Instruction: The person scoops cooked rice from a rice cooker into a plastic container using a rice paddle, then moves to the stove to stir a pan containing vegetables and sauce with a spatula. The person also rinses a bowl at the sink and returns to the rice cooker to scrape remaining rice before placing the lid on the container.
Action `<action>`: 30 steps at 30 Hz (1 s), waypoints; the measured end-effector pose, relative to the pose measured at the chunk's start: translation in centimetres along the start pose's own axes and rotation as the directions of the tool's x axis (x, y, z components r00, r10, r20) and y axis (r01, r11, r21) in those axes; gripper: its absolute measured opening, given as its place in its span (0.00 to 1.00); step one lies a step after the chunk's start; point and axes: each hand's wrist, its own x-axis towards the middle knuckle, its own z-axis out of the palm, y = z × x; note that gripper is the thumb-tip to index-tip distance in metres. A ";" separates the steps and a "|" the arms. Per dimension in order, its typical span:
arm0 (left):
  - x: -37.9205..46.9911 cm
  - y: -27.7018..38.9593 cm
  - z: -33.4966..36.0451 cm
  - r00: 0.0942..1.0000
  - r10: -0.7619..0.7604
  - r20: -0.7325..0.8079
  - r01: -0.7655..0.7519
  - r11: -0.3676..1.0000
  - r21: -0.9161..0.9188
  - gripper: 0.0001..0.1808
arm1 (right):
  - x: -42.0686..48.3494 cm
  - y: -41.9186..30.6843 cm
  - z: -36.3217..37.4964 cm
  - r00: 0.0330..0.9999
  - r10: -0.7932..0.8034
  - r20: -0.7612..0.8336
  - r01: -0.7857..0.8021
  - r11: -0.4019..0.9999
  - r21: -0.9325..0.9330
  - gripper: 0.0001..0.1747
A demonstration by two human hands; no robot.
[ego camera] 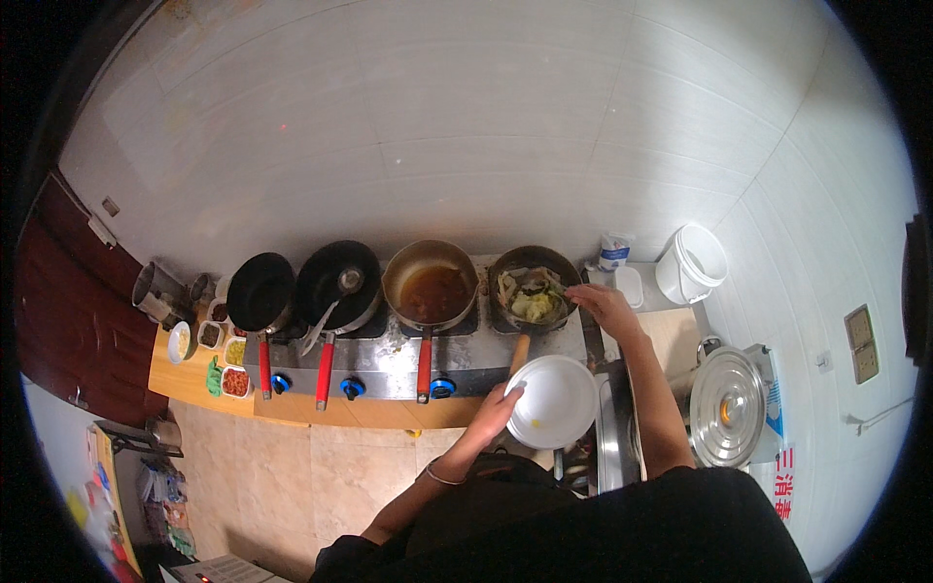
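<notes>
My left hand [497, 414] grips the rim of a white bowl [557, 401], which has a small yellow bit inside and is otherwise bare. My right hand [599, 306] is at the right rim of a wooden-handled pan [516, 256]; its fingertips are small in view, and whether they hold something is unclear. Pale yellow-green chopped food [536, 306] and light pieces lie in that pan. Left of it stands a red-handled pan with brown liquid [435, 291]. Farther left is a black wok [310, 273] with a metal ladle [350, 281] resting in it, beside another black pan [261, 291].
Blue knobs [442, 388] line the stove's front [386, 379]. Small tubs of ingredients [235, 382] sit on the wooden counter [171, 372] at left. To the right are a white bucket [681, 273], a white plastic tub [627, 286] and a large pot with a glass lid [729, 386].
</notes>
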 end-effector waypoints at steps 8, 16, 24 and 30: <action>0.6 -0.8 -0.5 0.999 -0.038 0.035 0.037 0.999 0.028 0.24 | -0.1 -1.6 1.4 0.993 0.116 -0.015 -0.115 0.991 0.061 0.10; 0.6 -0.7 -0.5 0.998 -0.056 0.014 0.055 0.997 0.054 0.25 | -1.2 -3.6 -2.6 0.979 0.201 0.011 -0.199 0.955 0.222 0.09; 0.3 -0.5 -0.7 0.999 -0.038 0.011 0.037 0.997 0.075 0.26 | -0.7 -4.5 0.8 0.989 -0.003 -0.148 0.002 1.000 -0.007 0.08; 0.0 -0.7 -0.6 0.999 0.032 -0.011 -0.031 0.999 0.022 0.24 | -1.4 -5.7 -0.7 0.981 0.066 -0.183 -0.066 0.998 0.007 0.08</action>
